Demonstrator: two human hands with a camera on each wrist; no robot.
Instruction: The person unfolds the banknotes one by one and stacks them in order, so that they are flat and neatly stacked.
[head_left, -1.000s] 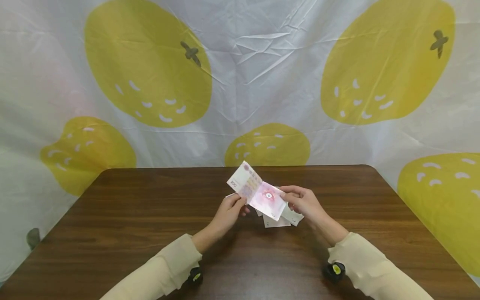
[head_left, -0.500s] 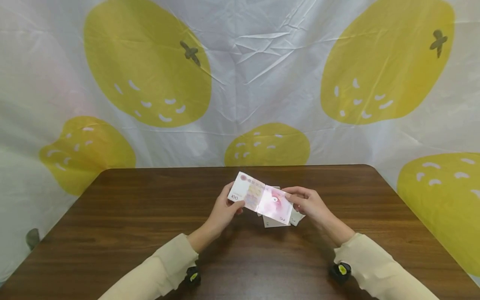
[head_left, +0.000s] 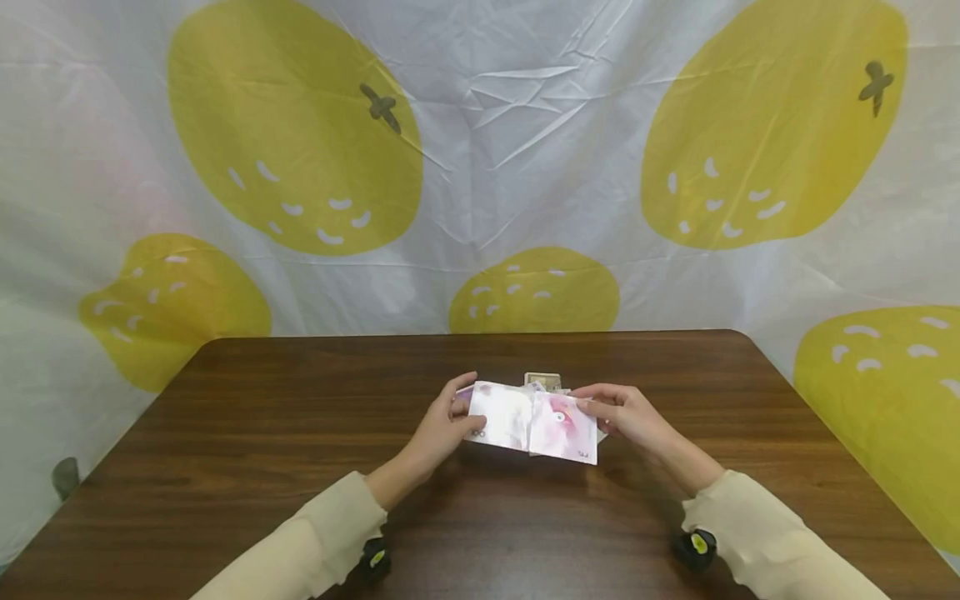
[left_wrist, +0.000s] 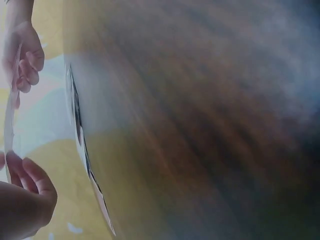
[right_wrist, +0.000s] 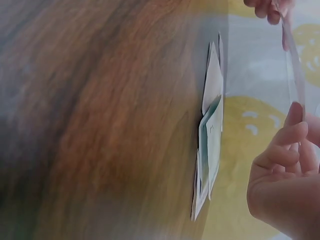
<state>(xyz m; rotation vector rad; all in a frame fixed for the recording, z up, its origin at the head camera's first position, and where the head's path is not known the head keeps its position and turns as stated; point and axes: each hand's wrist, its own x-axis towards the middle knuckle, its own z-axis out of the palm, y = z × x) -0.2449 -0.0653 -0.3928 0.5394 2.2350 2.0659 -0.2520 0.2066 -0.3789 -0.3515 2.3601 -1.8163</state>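
Note:
A pink 100 banknote (head_left: 504, 421) with a crease across its middle is stretched between both hands, raised over the table. My left hand (head_left: 438, 433) pinches its left end, thumb on the near face. The right hand (head_left: 633, 418) pinches the upper right corner between thumb and fingers. Below the held note, a loose pile of folded banknotes (right_wrist: 210, 135) lies on the table, clear of both hands in the right wrist view. In the head view the held note hides most of that pile, and a yellowish note (head_left: 543, 381) shows behind it.
The dark wood-grain table (head_left: 300, 433) has rounded far corners. Right behind its far edge hangs a white cloth (head_left: 472, 167) printed with large yellow fruit. A small dark object (head_left: 66, 477) shows beside the table's left edge.
The held banknote has turned from a steep slant to nearly level and come a little lower and nearer. My left hand has shifted its grip to the note's left end. The right hand moved slightly right.

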